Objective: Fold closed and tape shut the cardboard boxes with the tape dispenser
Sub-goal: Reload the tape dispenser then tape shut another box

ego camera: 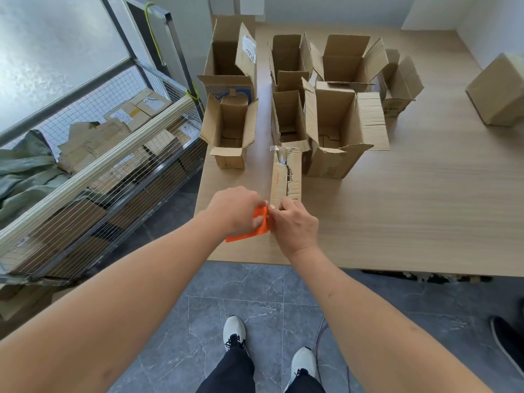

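We've got the open boxes [337, 129] bunched at the table's [411, 217] far left. A closed box [499, 92] sits far right, and the wire cart [93, 165] is left of the table.

free: bare table [425, 211] right of the hands, up to a closed box [499, 92] far right | blocked: open boxes [337, 129] crowd the far middle; narrow lane between the left box [229, 131] and the rest | left: wire cart [93, 165] just beside the table edge
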`<state>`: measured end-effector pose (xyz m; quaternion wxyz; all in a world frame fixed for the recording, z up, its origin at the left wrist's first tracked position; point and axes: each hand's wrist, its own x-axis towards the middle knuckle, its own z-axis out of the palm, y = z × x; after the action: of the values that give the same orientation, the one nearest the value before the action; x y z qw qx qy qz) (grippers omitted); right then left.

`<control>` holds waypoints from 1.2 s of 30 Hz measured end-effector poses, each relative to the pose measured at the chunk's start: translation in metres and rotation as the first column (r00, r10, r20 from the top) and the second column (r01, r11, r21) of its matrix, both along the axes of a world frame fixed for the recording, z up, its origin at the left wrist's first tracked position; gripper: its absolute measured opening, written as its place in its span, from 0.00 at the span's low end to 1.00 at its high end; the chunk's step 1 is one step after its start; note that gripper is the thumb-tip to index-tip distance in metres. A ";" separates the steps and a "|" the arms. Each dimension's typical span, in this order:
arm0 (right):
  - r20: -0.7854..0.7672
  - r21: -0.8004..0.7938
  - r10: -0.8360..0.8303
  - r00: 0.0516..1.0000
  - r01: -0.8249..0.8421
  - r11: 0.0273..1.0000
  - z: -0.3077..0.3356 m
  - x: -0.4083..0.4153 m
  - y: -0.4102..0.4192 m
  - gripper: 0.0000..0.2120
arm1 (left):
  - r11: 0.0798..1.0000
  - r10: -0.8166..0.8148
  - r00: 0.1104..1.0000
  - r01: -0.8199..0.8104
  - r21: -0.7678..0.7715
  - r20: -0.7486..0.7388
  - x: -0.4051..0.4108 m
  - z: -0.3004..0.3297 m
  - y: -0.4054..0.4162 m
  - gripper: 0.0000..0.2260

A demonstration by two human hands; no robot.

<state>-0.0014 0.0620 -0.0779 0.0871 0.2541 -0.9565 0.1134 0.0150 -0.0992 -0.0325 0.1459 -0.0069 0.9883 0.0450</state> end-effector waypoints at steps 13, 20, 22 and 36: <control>-0.014 -0.080 -0.022 1.000 0.020 0.997 -0.002 0.004 -0.016 0.16 | 0.973 0.219 0.974 -0.223 0.057 0.057 -0.003 0.011 0.004 0.18; -0.078 -0.130 -0.063 0.995 0.052 0.990 -0.011 0.005 -0.016 0.16 | 0.966 0.225 0.974 -0.224 0.131 0.004 0.007 -0.005 -0.002 0.18; -0.093 -0.135 -0.066 0.993 0.053 0.989 -0.016 0.004 -0.014 0.15 | 0.944 0.270 0.963 -0.265 0.197 0.002 0.013 -0.011 -0.005 0.18; -0.106 -0.115 -0.066 0.992 0.053 0.992 -0.031 0.002 -0.004 0.07 | 0.969 0.185 0.981 -0.174 0.176 -0.048 0.012 -0.022 -0.009 0.18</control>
<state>0.0001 0.0580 -0.1087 0.1568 0.2260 -0.9496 0.1502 0.0268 -0.1078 -0.0541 0.1094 -0.0825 0.9803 0.1426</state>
